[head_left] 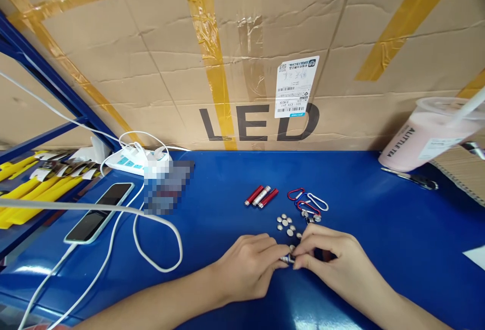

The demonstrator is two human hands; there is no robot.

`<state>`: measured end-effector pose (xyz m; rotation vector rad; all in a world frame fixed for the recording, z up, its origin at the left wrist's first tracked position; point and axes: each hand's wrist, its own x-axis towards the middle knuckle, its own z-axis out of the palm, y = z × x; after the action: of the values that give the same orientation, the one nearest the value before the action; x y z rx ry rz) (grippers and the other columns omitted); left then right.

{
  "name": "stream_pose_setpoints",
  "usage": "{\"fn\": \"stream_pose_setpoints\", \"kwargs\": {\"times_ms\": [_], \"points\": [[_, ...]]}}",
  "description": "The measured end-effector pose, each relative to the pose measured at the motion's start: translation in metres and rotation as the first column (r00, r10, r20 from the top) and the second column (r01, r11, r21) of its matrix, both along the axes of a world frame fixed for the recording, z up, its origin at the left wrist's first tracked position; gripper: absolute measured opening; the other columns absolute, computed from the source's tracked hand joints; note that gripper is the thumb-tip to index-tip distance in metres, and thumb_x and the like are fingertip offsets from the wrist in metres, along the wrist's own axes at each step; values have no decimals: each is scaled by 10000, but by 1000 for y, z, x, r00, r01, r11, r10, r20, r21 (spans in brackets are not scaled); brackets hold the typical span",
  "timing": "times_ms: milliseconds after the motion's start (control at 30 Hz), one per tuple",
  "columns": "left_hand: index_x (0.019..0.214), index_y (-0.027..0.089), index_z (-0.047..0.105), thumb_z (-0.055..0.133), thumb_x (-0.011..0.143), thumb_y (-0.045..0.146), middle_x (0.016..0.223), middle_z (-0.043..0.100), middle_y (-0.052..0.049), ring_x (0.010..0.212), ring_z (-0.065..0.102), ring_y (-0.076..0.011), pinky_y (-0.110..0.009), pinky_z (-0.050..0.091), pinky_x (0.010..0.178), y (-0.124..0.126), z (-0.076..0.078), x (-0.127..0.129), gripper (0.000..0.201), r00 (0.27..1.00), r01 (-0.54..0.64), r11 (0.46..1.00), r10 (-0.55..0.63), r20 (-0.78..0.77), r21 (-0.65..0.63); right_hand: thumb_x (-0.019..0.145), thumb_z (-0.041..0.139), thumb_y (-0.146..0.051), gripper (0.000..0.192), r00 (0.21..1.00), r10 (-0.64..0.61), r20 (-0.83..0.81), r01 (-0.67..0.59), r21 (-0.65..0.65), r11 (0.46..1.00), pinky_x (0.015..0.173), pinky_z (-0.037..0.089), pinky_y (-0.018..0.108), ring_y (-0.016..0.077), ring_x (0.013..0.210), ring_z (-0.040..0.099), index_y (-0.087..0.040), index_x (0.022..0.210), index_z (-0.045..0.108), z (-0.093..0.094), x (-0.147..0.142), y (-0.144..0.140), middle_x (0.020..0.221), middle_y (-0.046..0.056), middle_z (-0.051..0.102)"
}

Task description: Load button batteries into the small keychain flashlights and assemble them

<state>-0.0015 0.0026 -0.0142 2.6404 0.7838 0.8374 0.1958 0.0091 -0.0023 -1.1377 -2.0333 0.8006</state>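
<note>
My left hand (pixel 252 264) is closed around a small blue-and-silver metal tube (pixel 287 258), most of which the fingers hide. At the tube's right end, my right hand (pixel 333 251) pinches with thumb and forefinger; whether it grips the tube or a small part at its end is hidden. Just beyond the fingers lie several silver button cells (pixel 285 222) and a few small metal caps (pixel 311 220). Farther back, two red tubes (pixel 253 195) flank a silver one (pixel 261 195). To their right is a loose group of red, blue and silver carabiners (pixel 307 201).
A phone (pixel 99 214) on a white charging cable (pixel 178 249) lies at the left, by a power strip (pixel 131 160). A tilted pink drink cup (pixel 420 133) and keys (pixel 413 178) are at the right. A large cardboard box (pixel 166 57) closes off the back of the blue table (pixel 215 208).
</note>
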Motion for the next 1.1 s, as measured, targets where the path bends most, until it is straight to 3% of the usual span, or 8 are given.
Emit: {"fn": "stream_pose_setpoints", "kwargs": {"times_ms": [300, 533, 700, 833, 900, 967, 1033, 1100], "points": [[972, 88, 564, 332, 969, 143, 654, 606, -44, 518, 490, -139, -253, 381, 480, 2, 4, 4, 239, 999, -37, 991, 33, 31, 130, 683, 657, -206, 192, 988, -51, -143, 11, -265, 964, 393, 405, 185, 90, 430, 485, -198, 492, 642, 5, -6, 3, 501, -27, 536], [1000, 90, 563, 336, 975, 159, 666, 606, -40, 539, 503, -135, -257, 413, 526, 2, 3, 4, 239, 999, -32, 993, 28, 34, 115, 679, 671, -191, 152, 988, -4, -156, -44, -308, 951, 398, 410, 175, 78, 423, 481, -200, 528, 649, 1, 1, 8, 525, -37, 539], [936, 118, 574, 339, 988, 229, 668, 614, -35, 544, 512, -139, -253, 425, 538, 2, 4, 5, 265, 995, -92, 996, 92, 27, 4, 777, 642, -286, 158, 993, -14, -115, 3, -96, 995, 391, 429, 177, 92, 458, 533, -210, 646, 685, 5, 1, 6, 604, -6, 608], [969, 139, 582, 398, 973, 250, 745, 666, -29, 595, 561, -147, -252, 449, 580, 1, 8, 5, 216, 982, -160, 983, 168, 87, -95, 841, 600, -311, 175, 997, -48, -64, 57, 138, 989, 423, 461, 174, 100, 537, 594, -215, 725, 690, 12, 12, 12, 706, 10, 654], [992, 144, 590, 423, 963, 248, 790, 681, -34, 650, 601, -153, -250, 468, 621, 2, 9, 4, 200, 966, -206, 965, 227, 125, -163, 865, 576, -323, 186, 992, -123, 19, 111, 321, 941, 455, 472, 174, 105, 599, 626, -223, 761, 693, 15, 23, 19, 755, 8, 670], [994, 145, 599, 440, 954, 246, 797, 684, -37, 672, 616, -158, -249, 475, 638, 2, 9, 4, 193, 958, -225, 952, 255, 132, -206, 918, 494, -335, 253, 952, -251, 172, 128, 521, 844, 479, 474, 182, 105, 625, 651, -232, 808, 696, 14, 34, 27, 809, -2, 684], [996, 146, 602, 447, 949, 242, 798, 686, -35, 649, 602, -156, -250, 469, 622, 3, 9, 4, 188, 964, -209, 956, 236, 120, -204, 968, 370, -361, 391, 860, -383, 337, 88, 642, 762, 378, 406, 198, 84, 500, 623, -233, 785, 690, 11, 43, 33, 805, -20, 688], [998, 148, 596, 446, 948, 237, 803, 693, -27, 615, 574, -152, -252, 458, 600, 3, 9, 4, 181, 973, -180, 970, 200, 117, -166, 992, 255, -383, 512, 761, -460, 457, 33, 681, 731, 309, 339, 224, 80, 403, 580, -235, 749, 681, 7, 49, 37, 764, -32, 681]]}}
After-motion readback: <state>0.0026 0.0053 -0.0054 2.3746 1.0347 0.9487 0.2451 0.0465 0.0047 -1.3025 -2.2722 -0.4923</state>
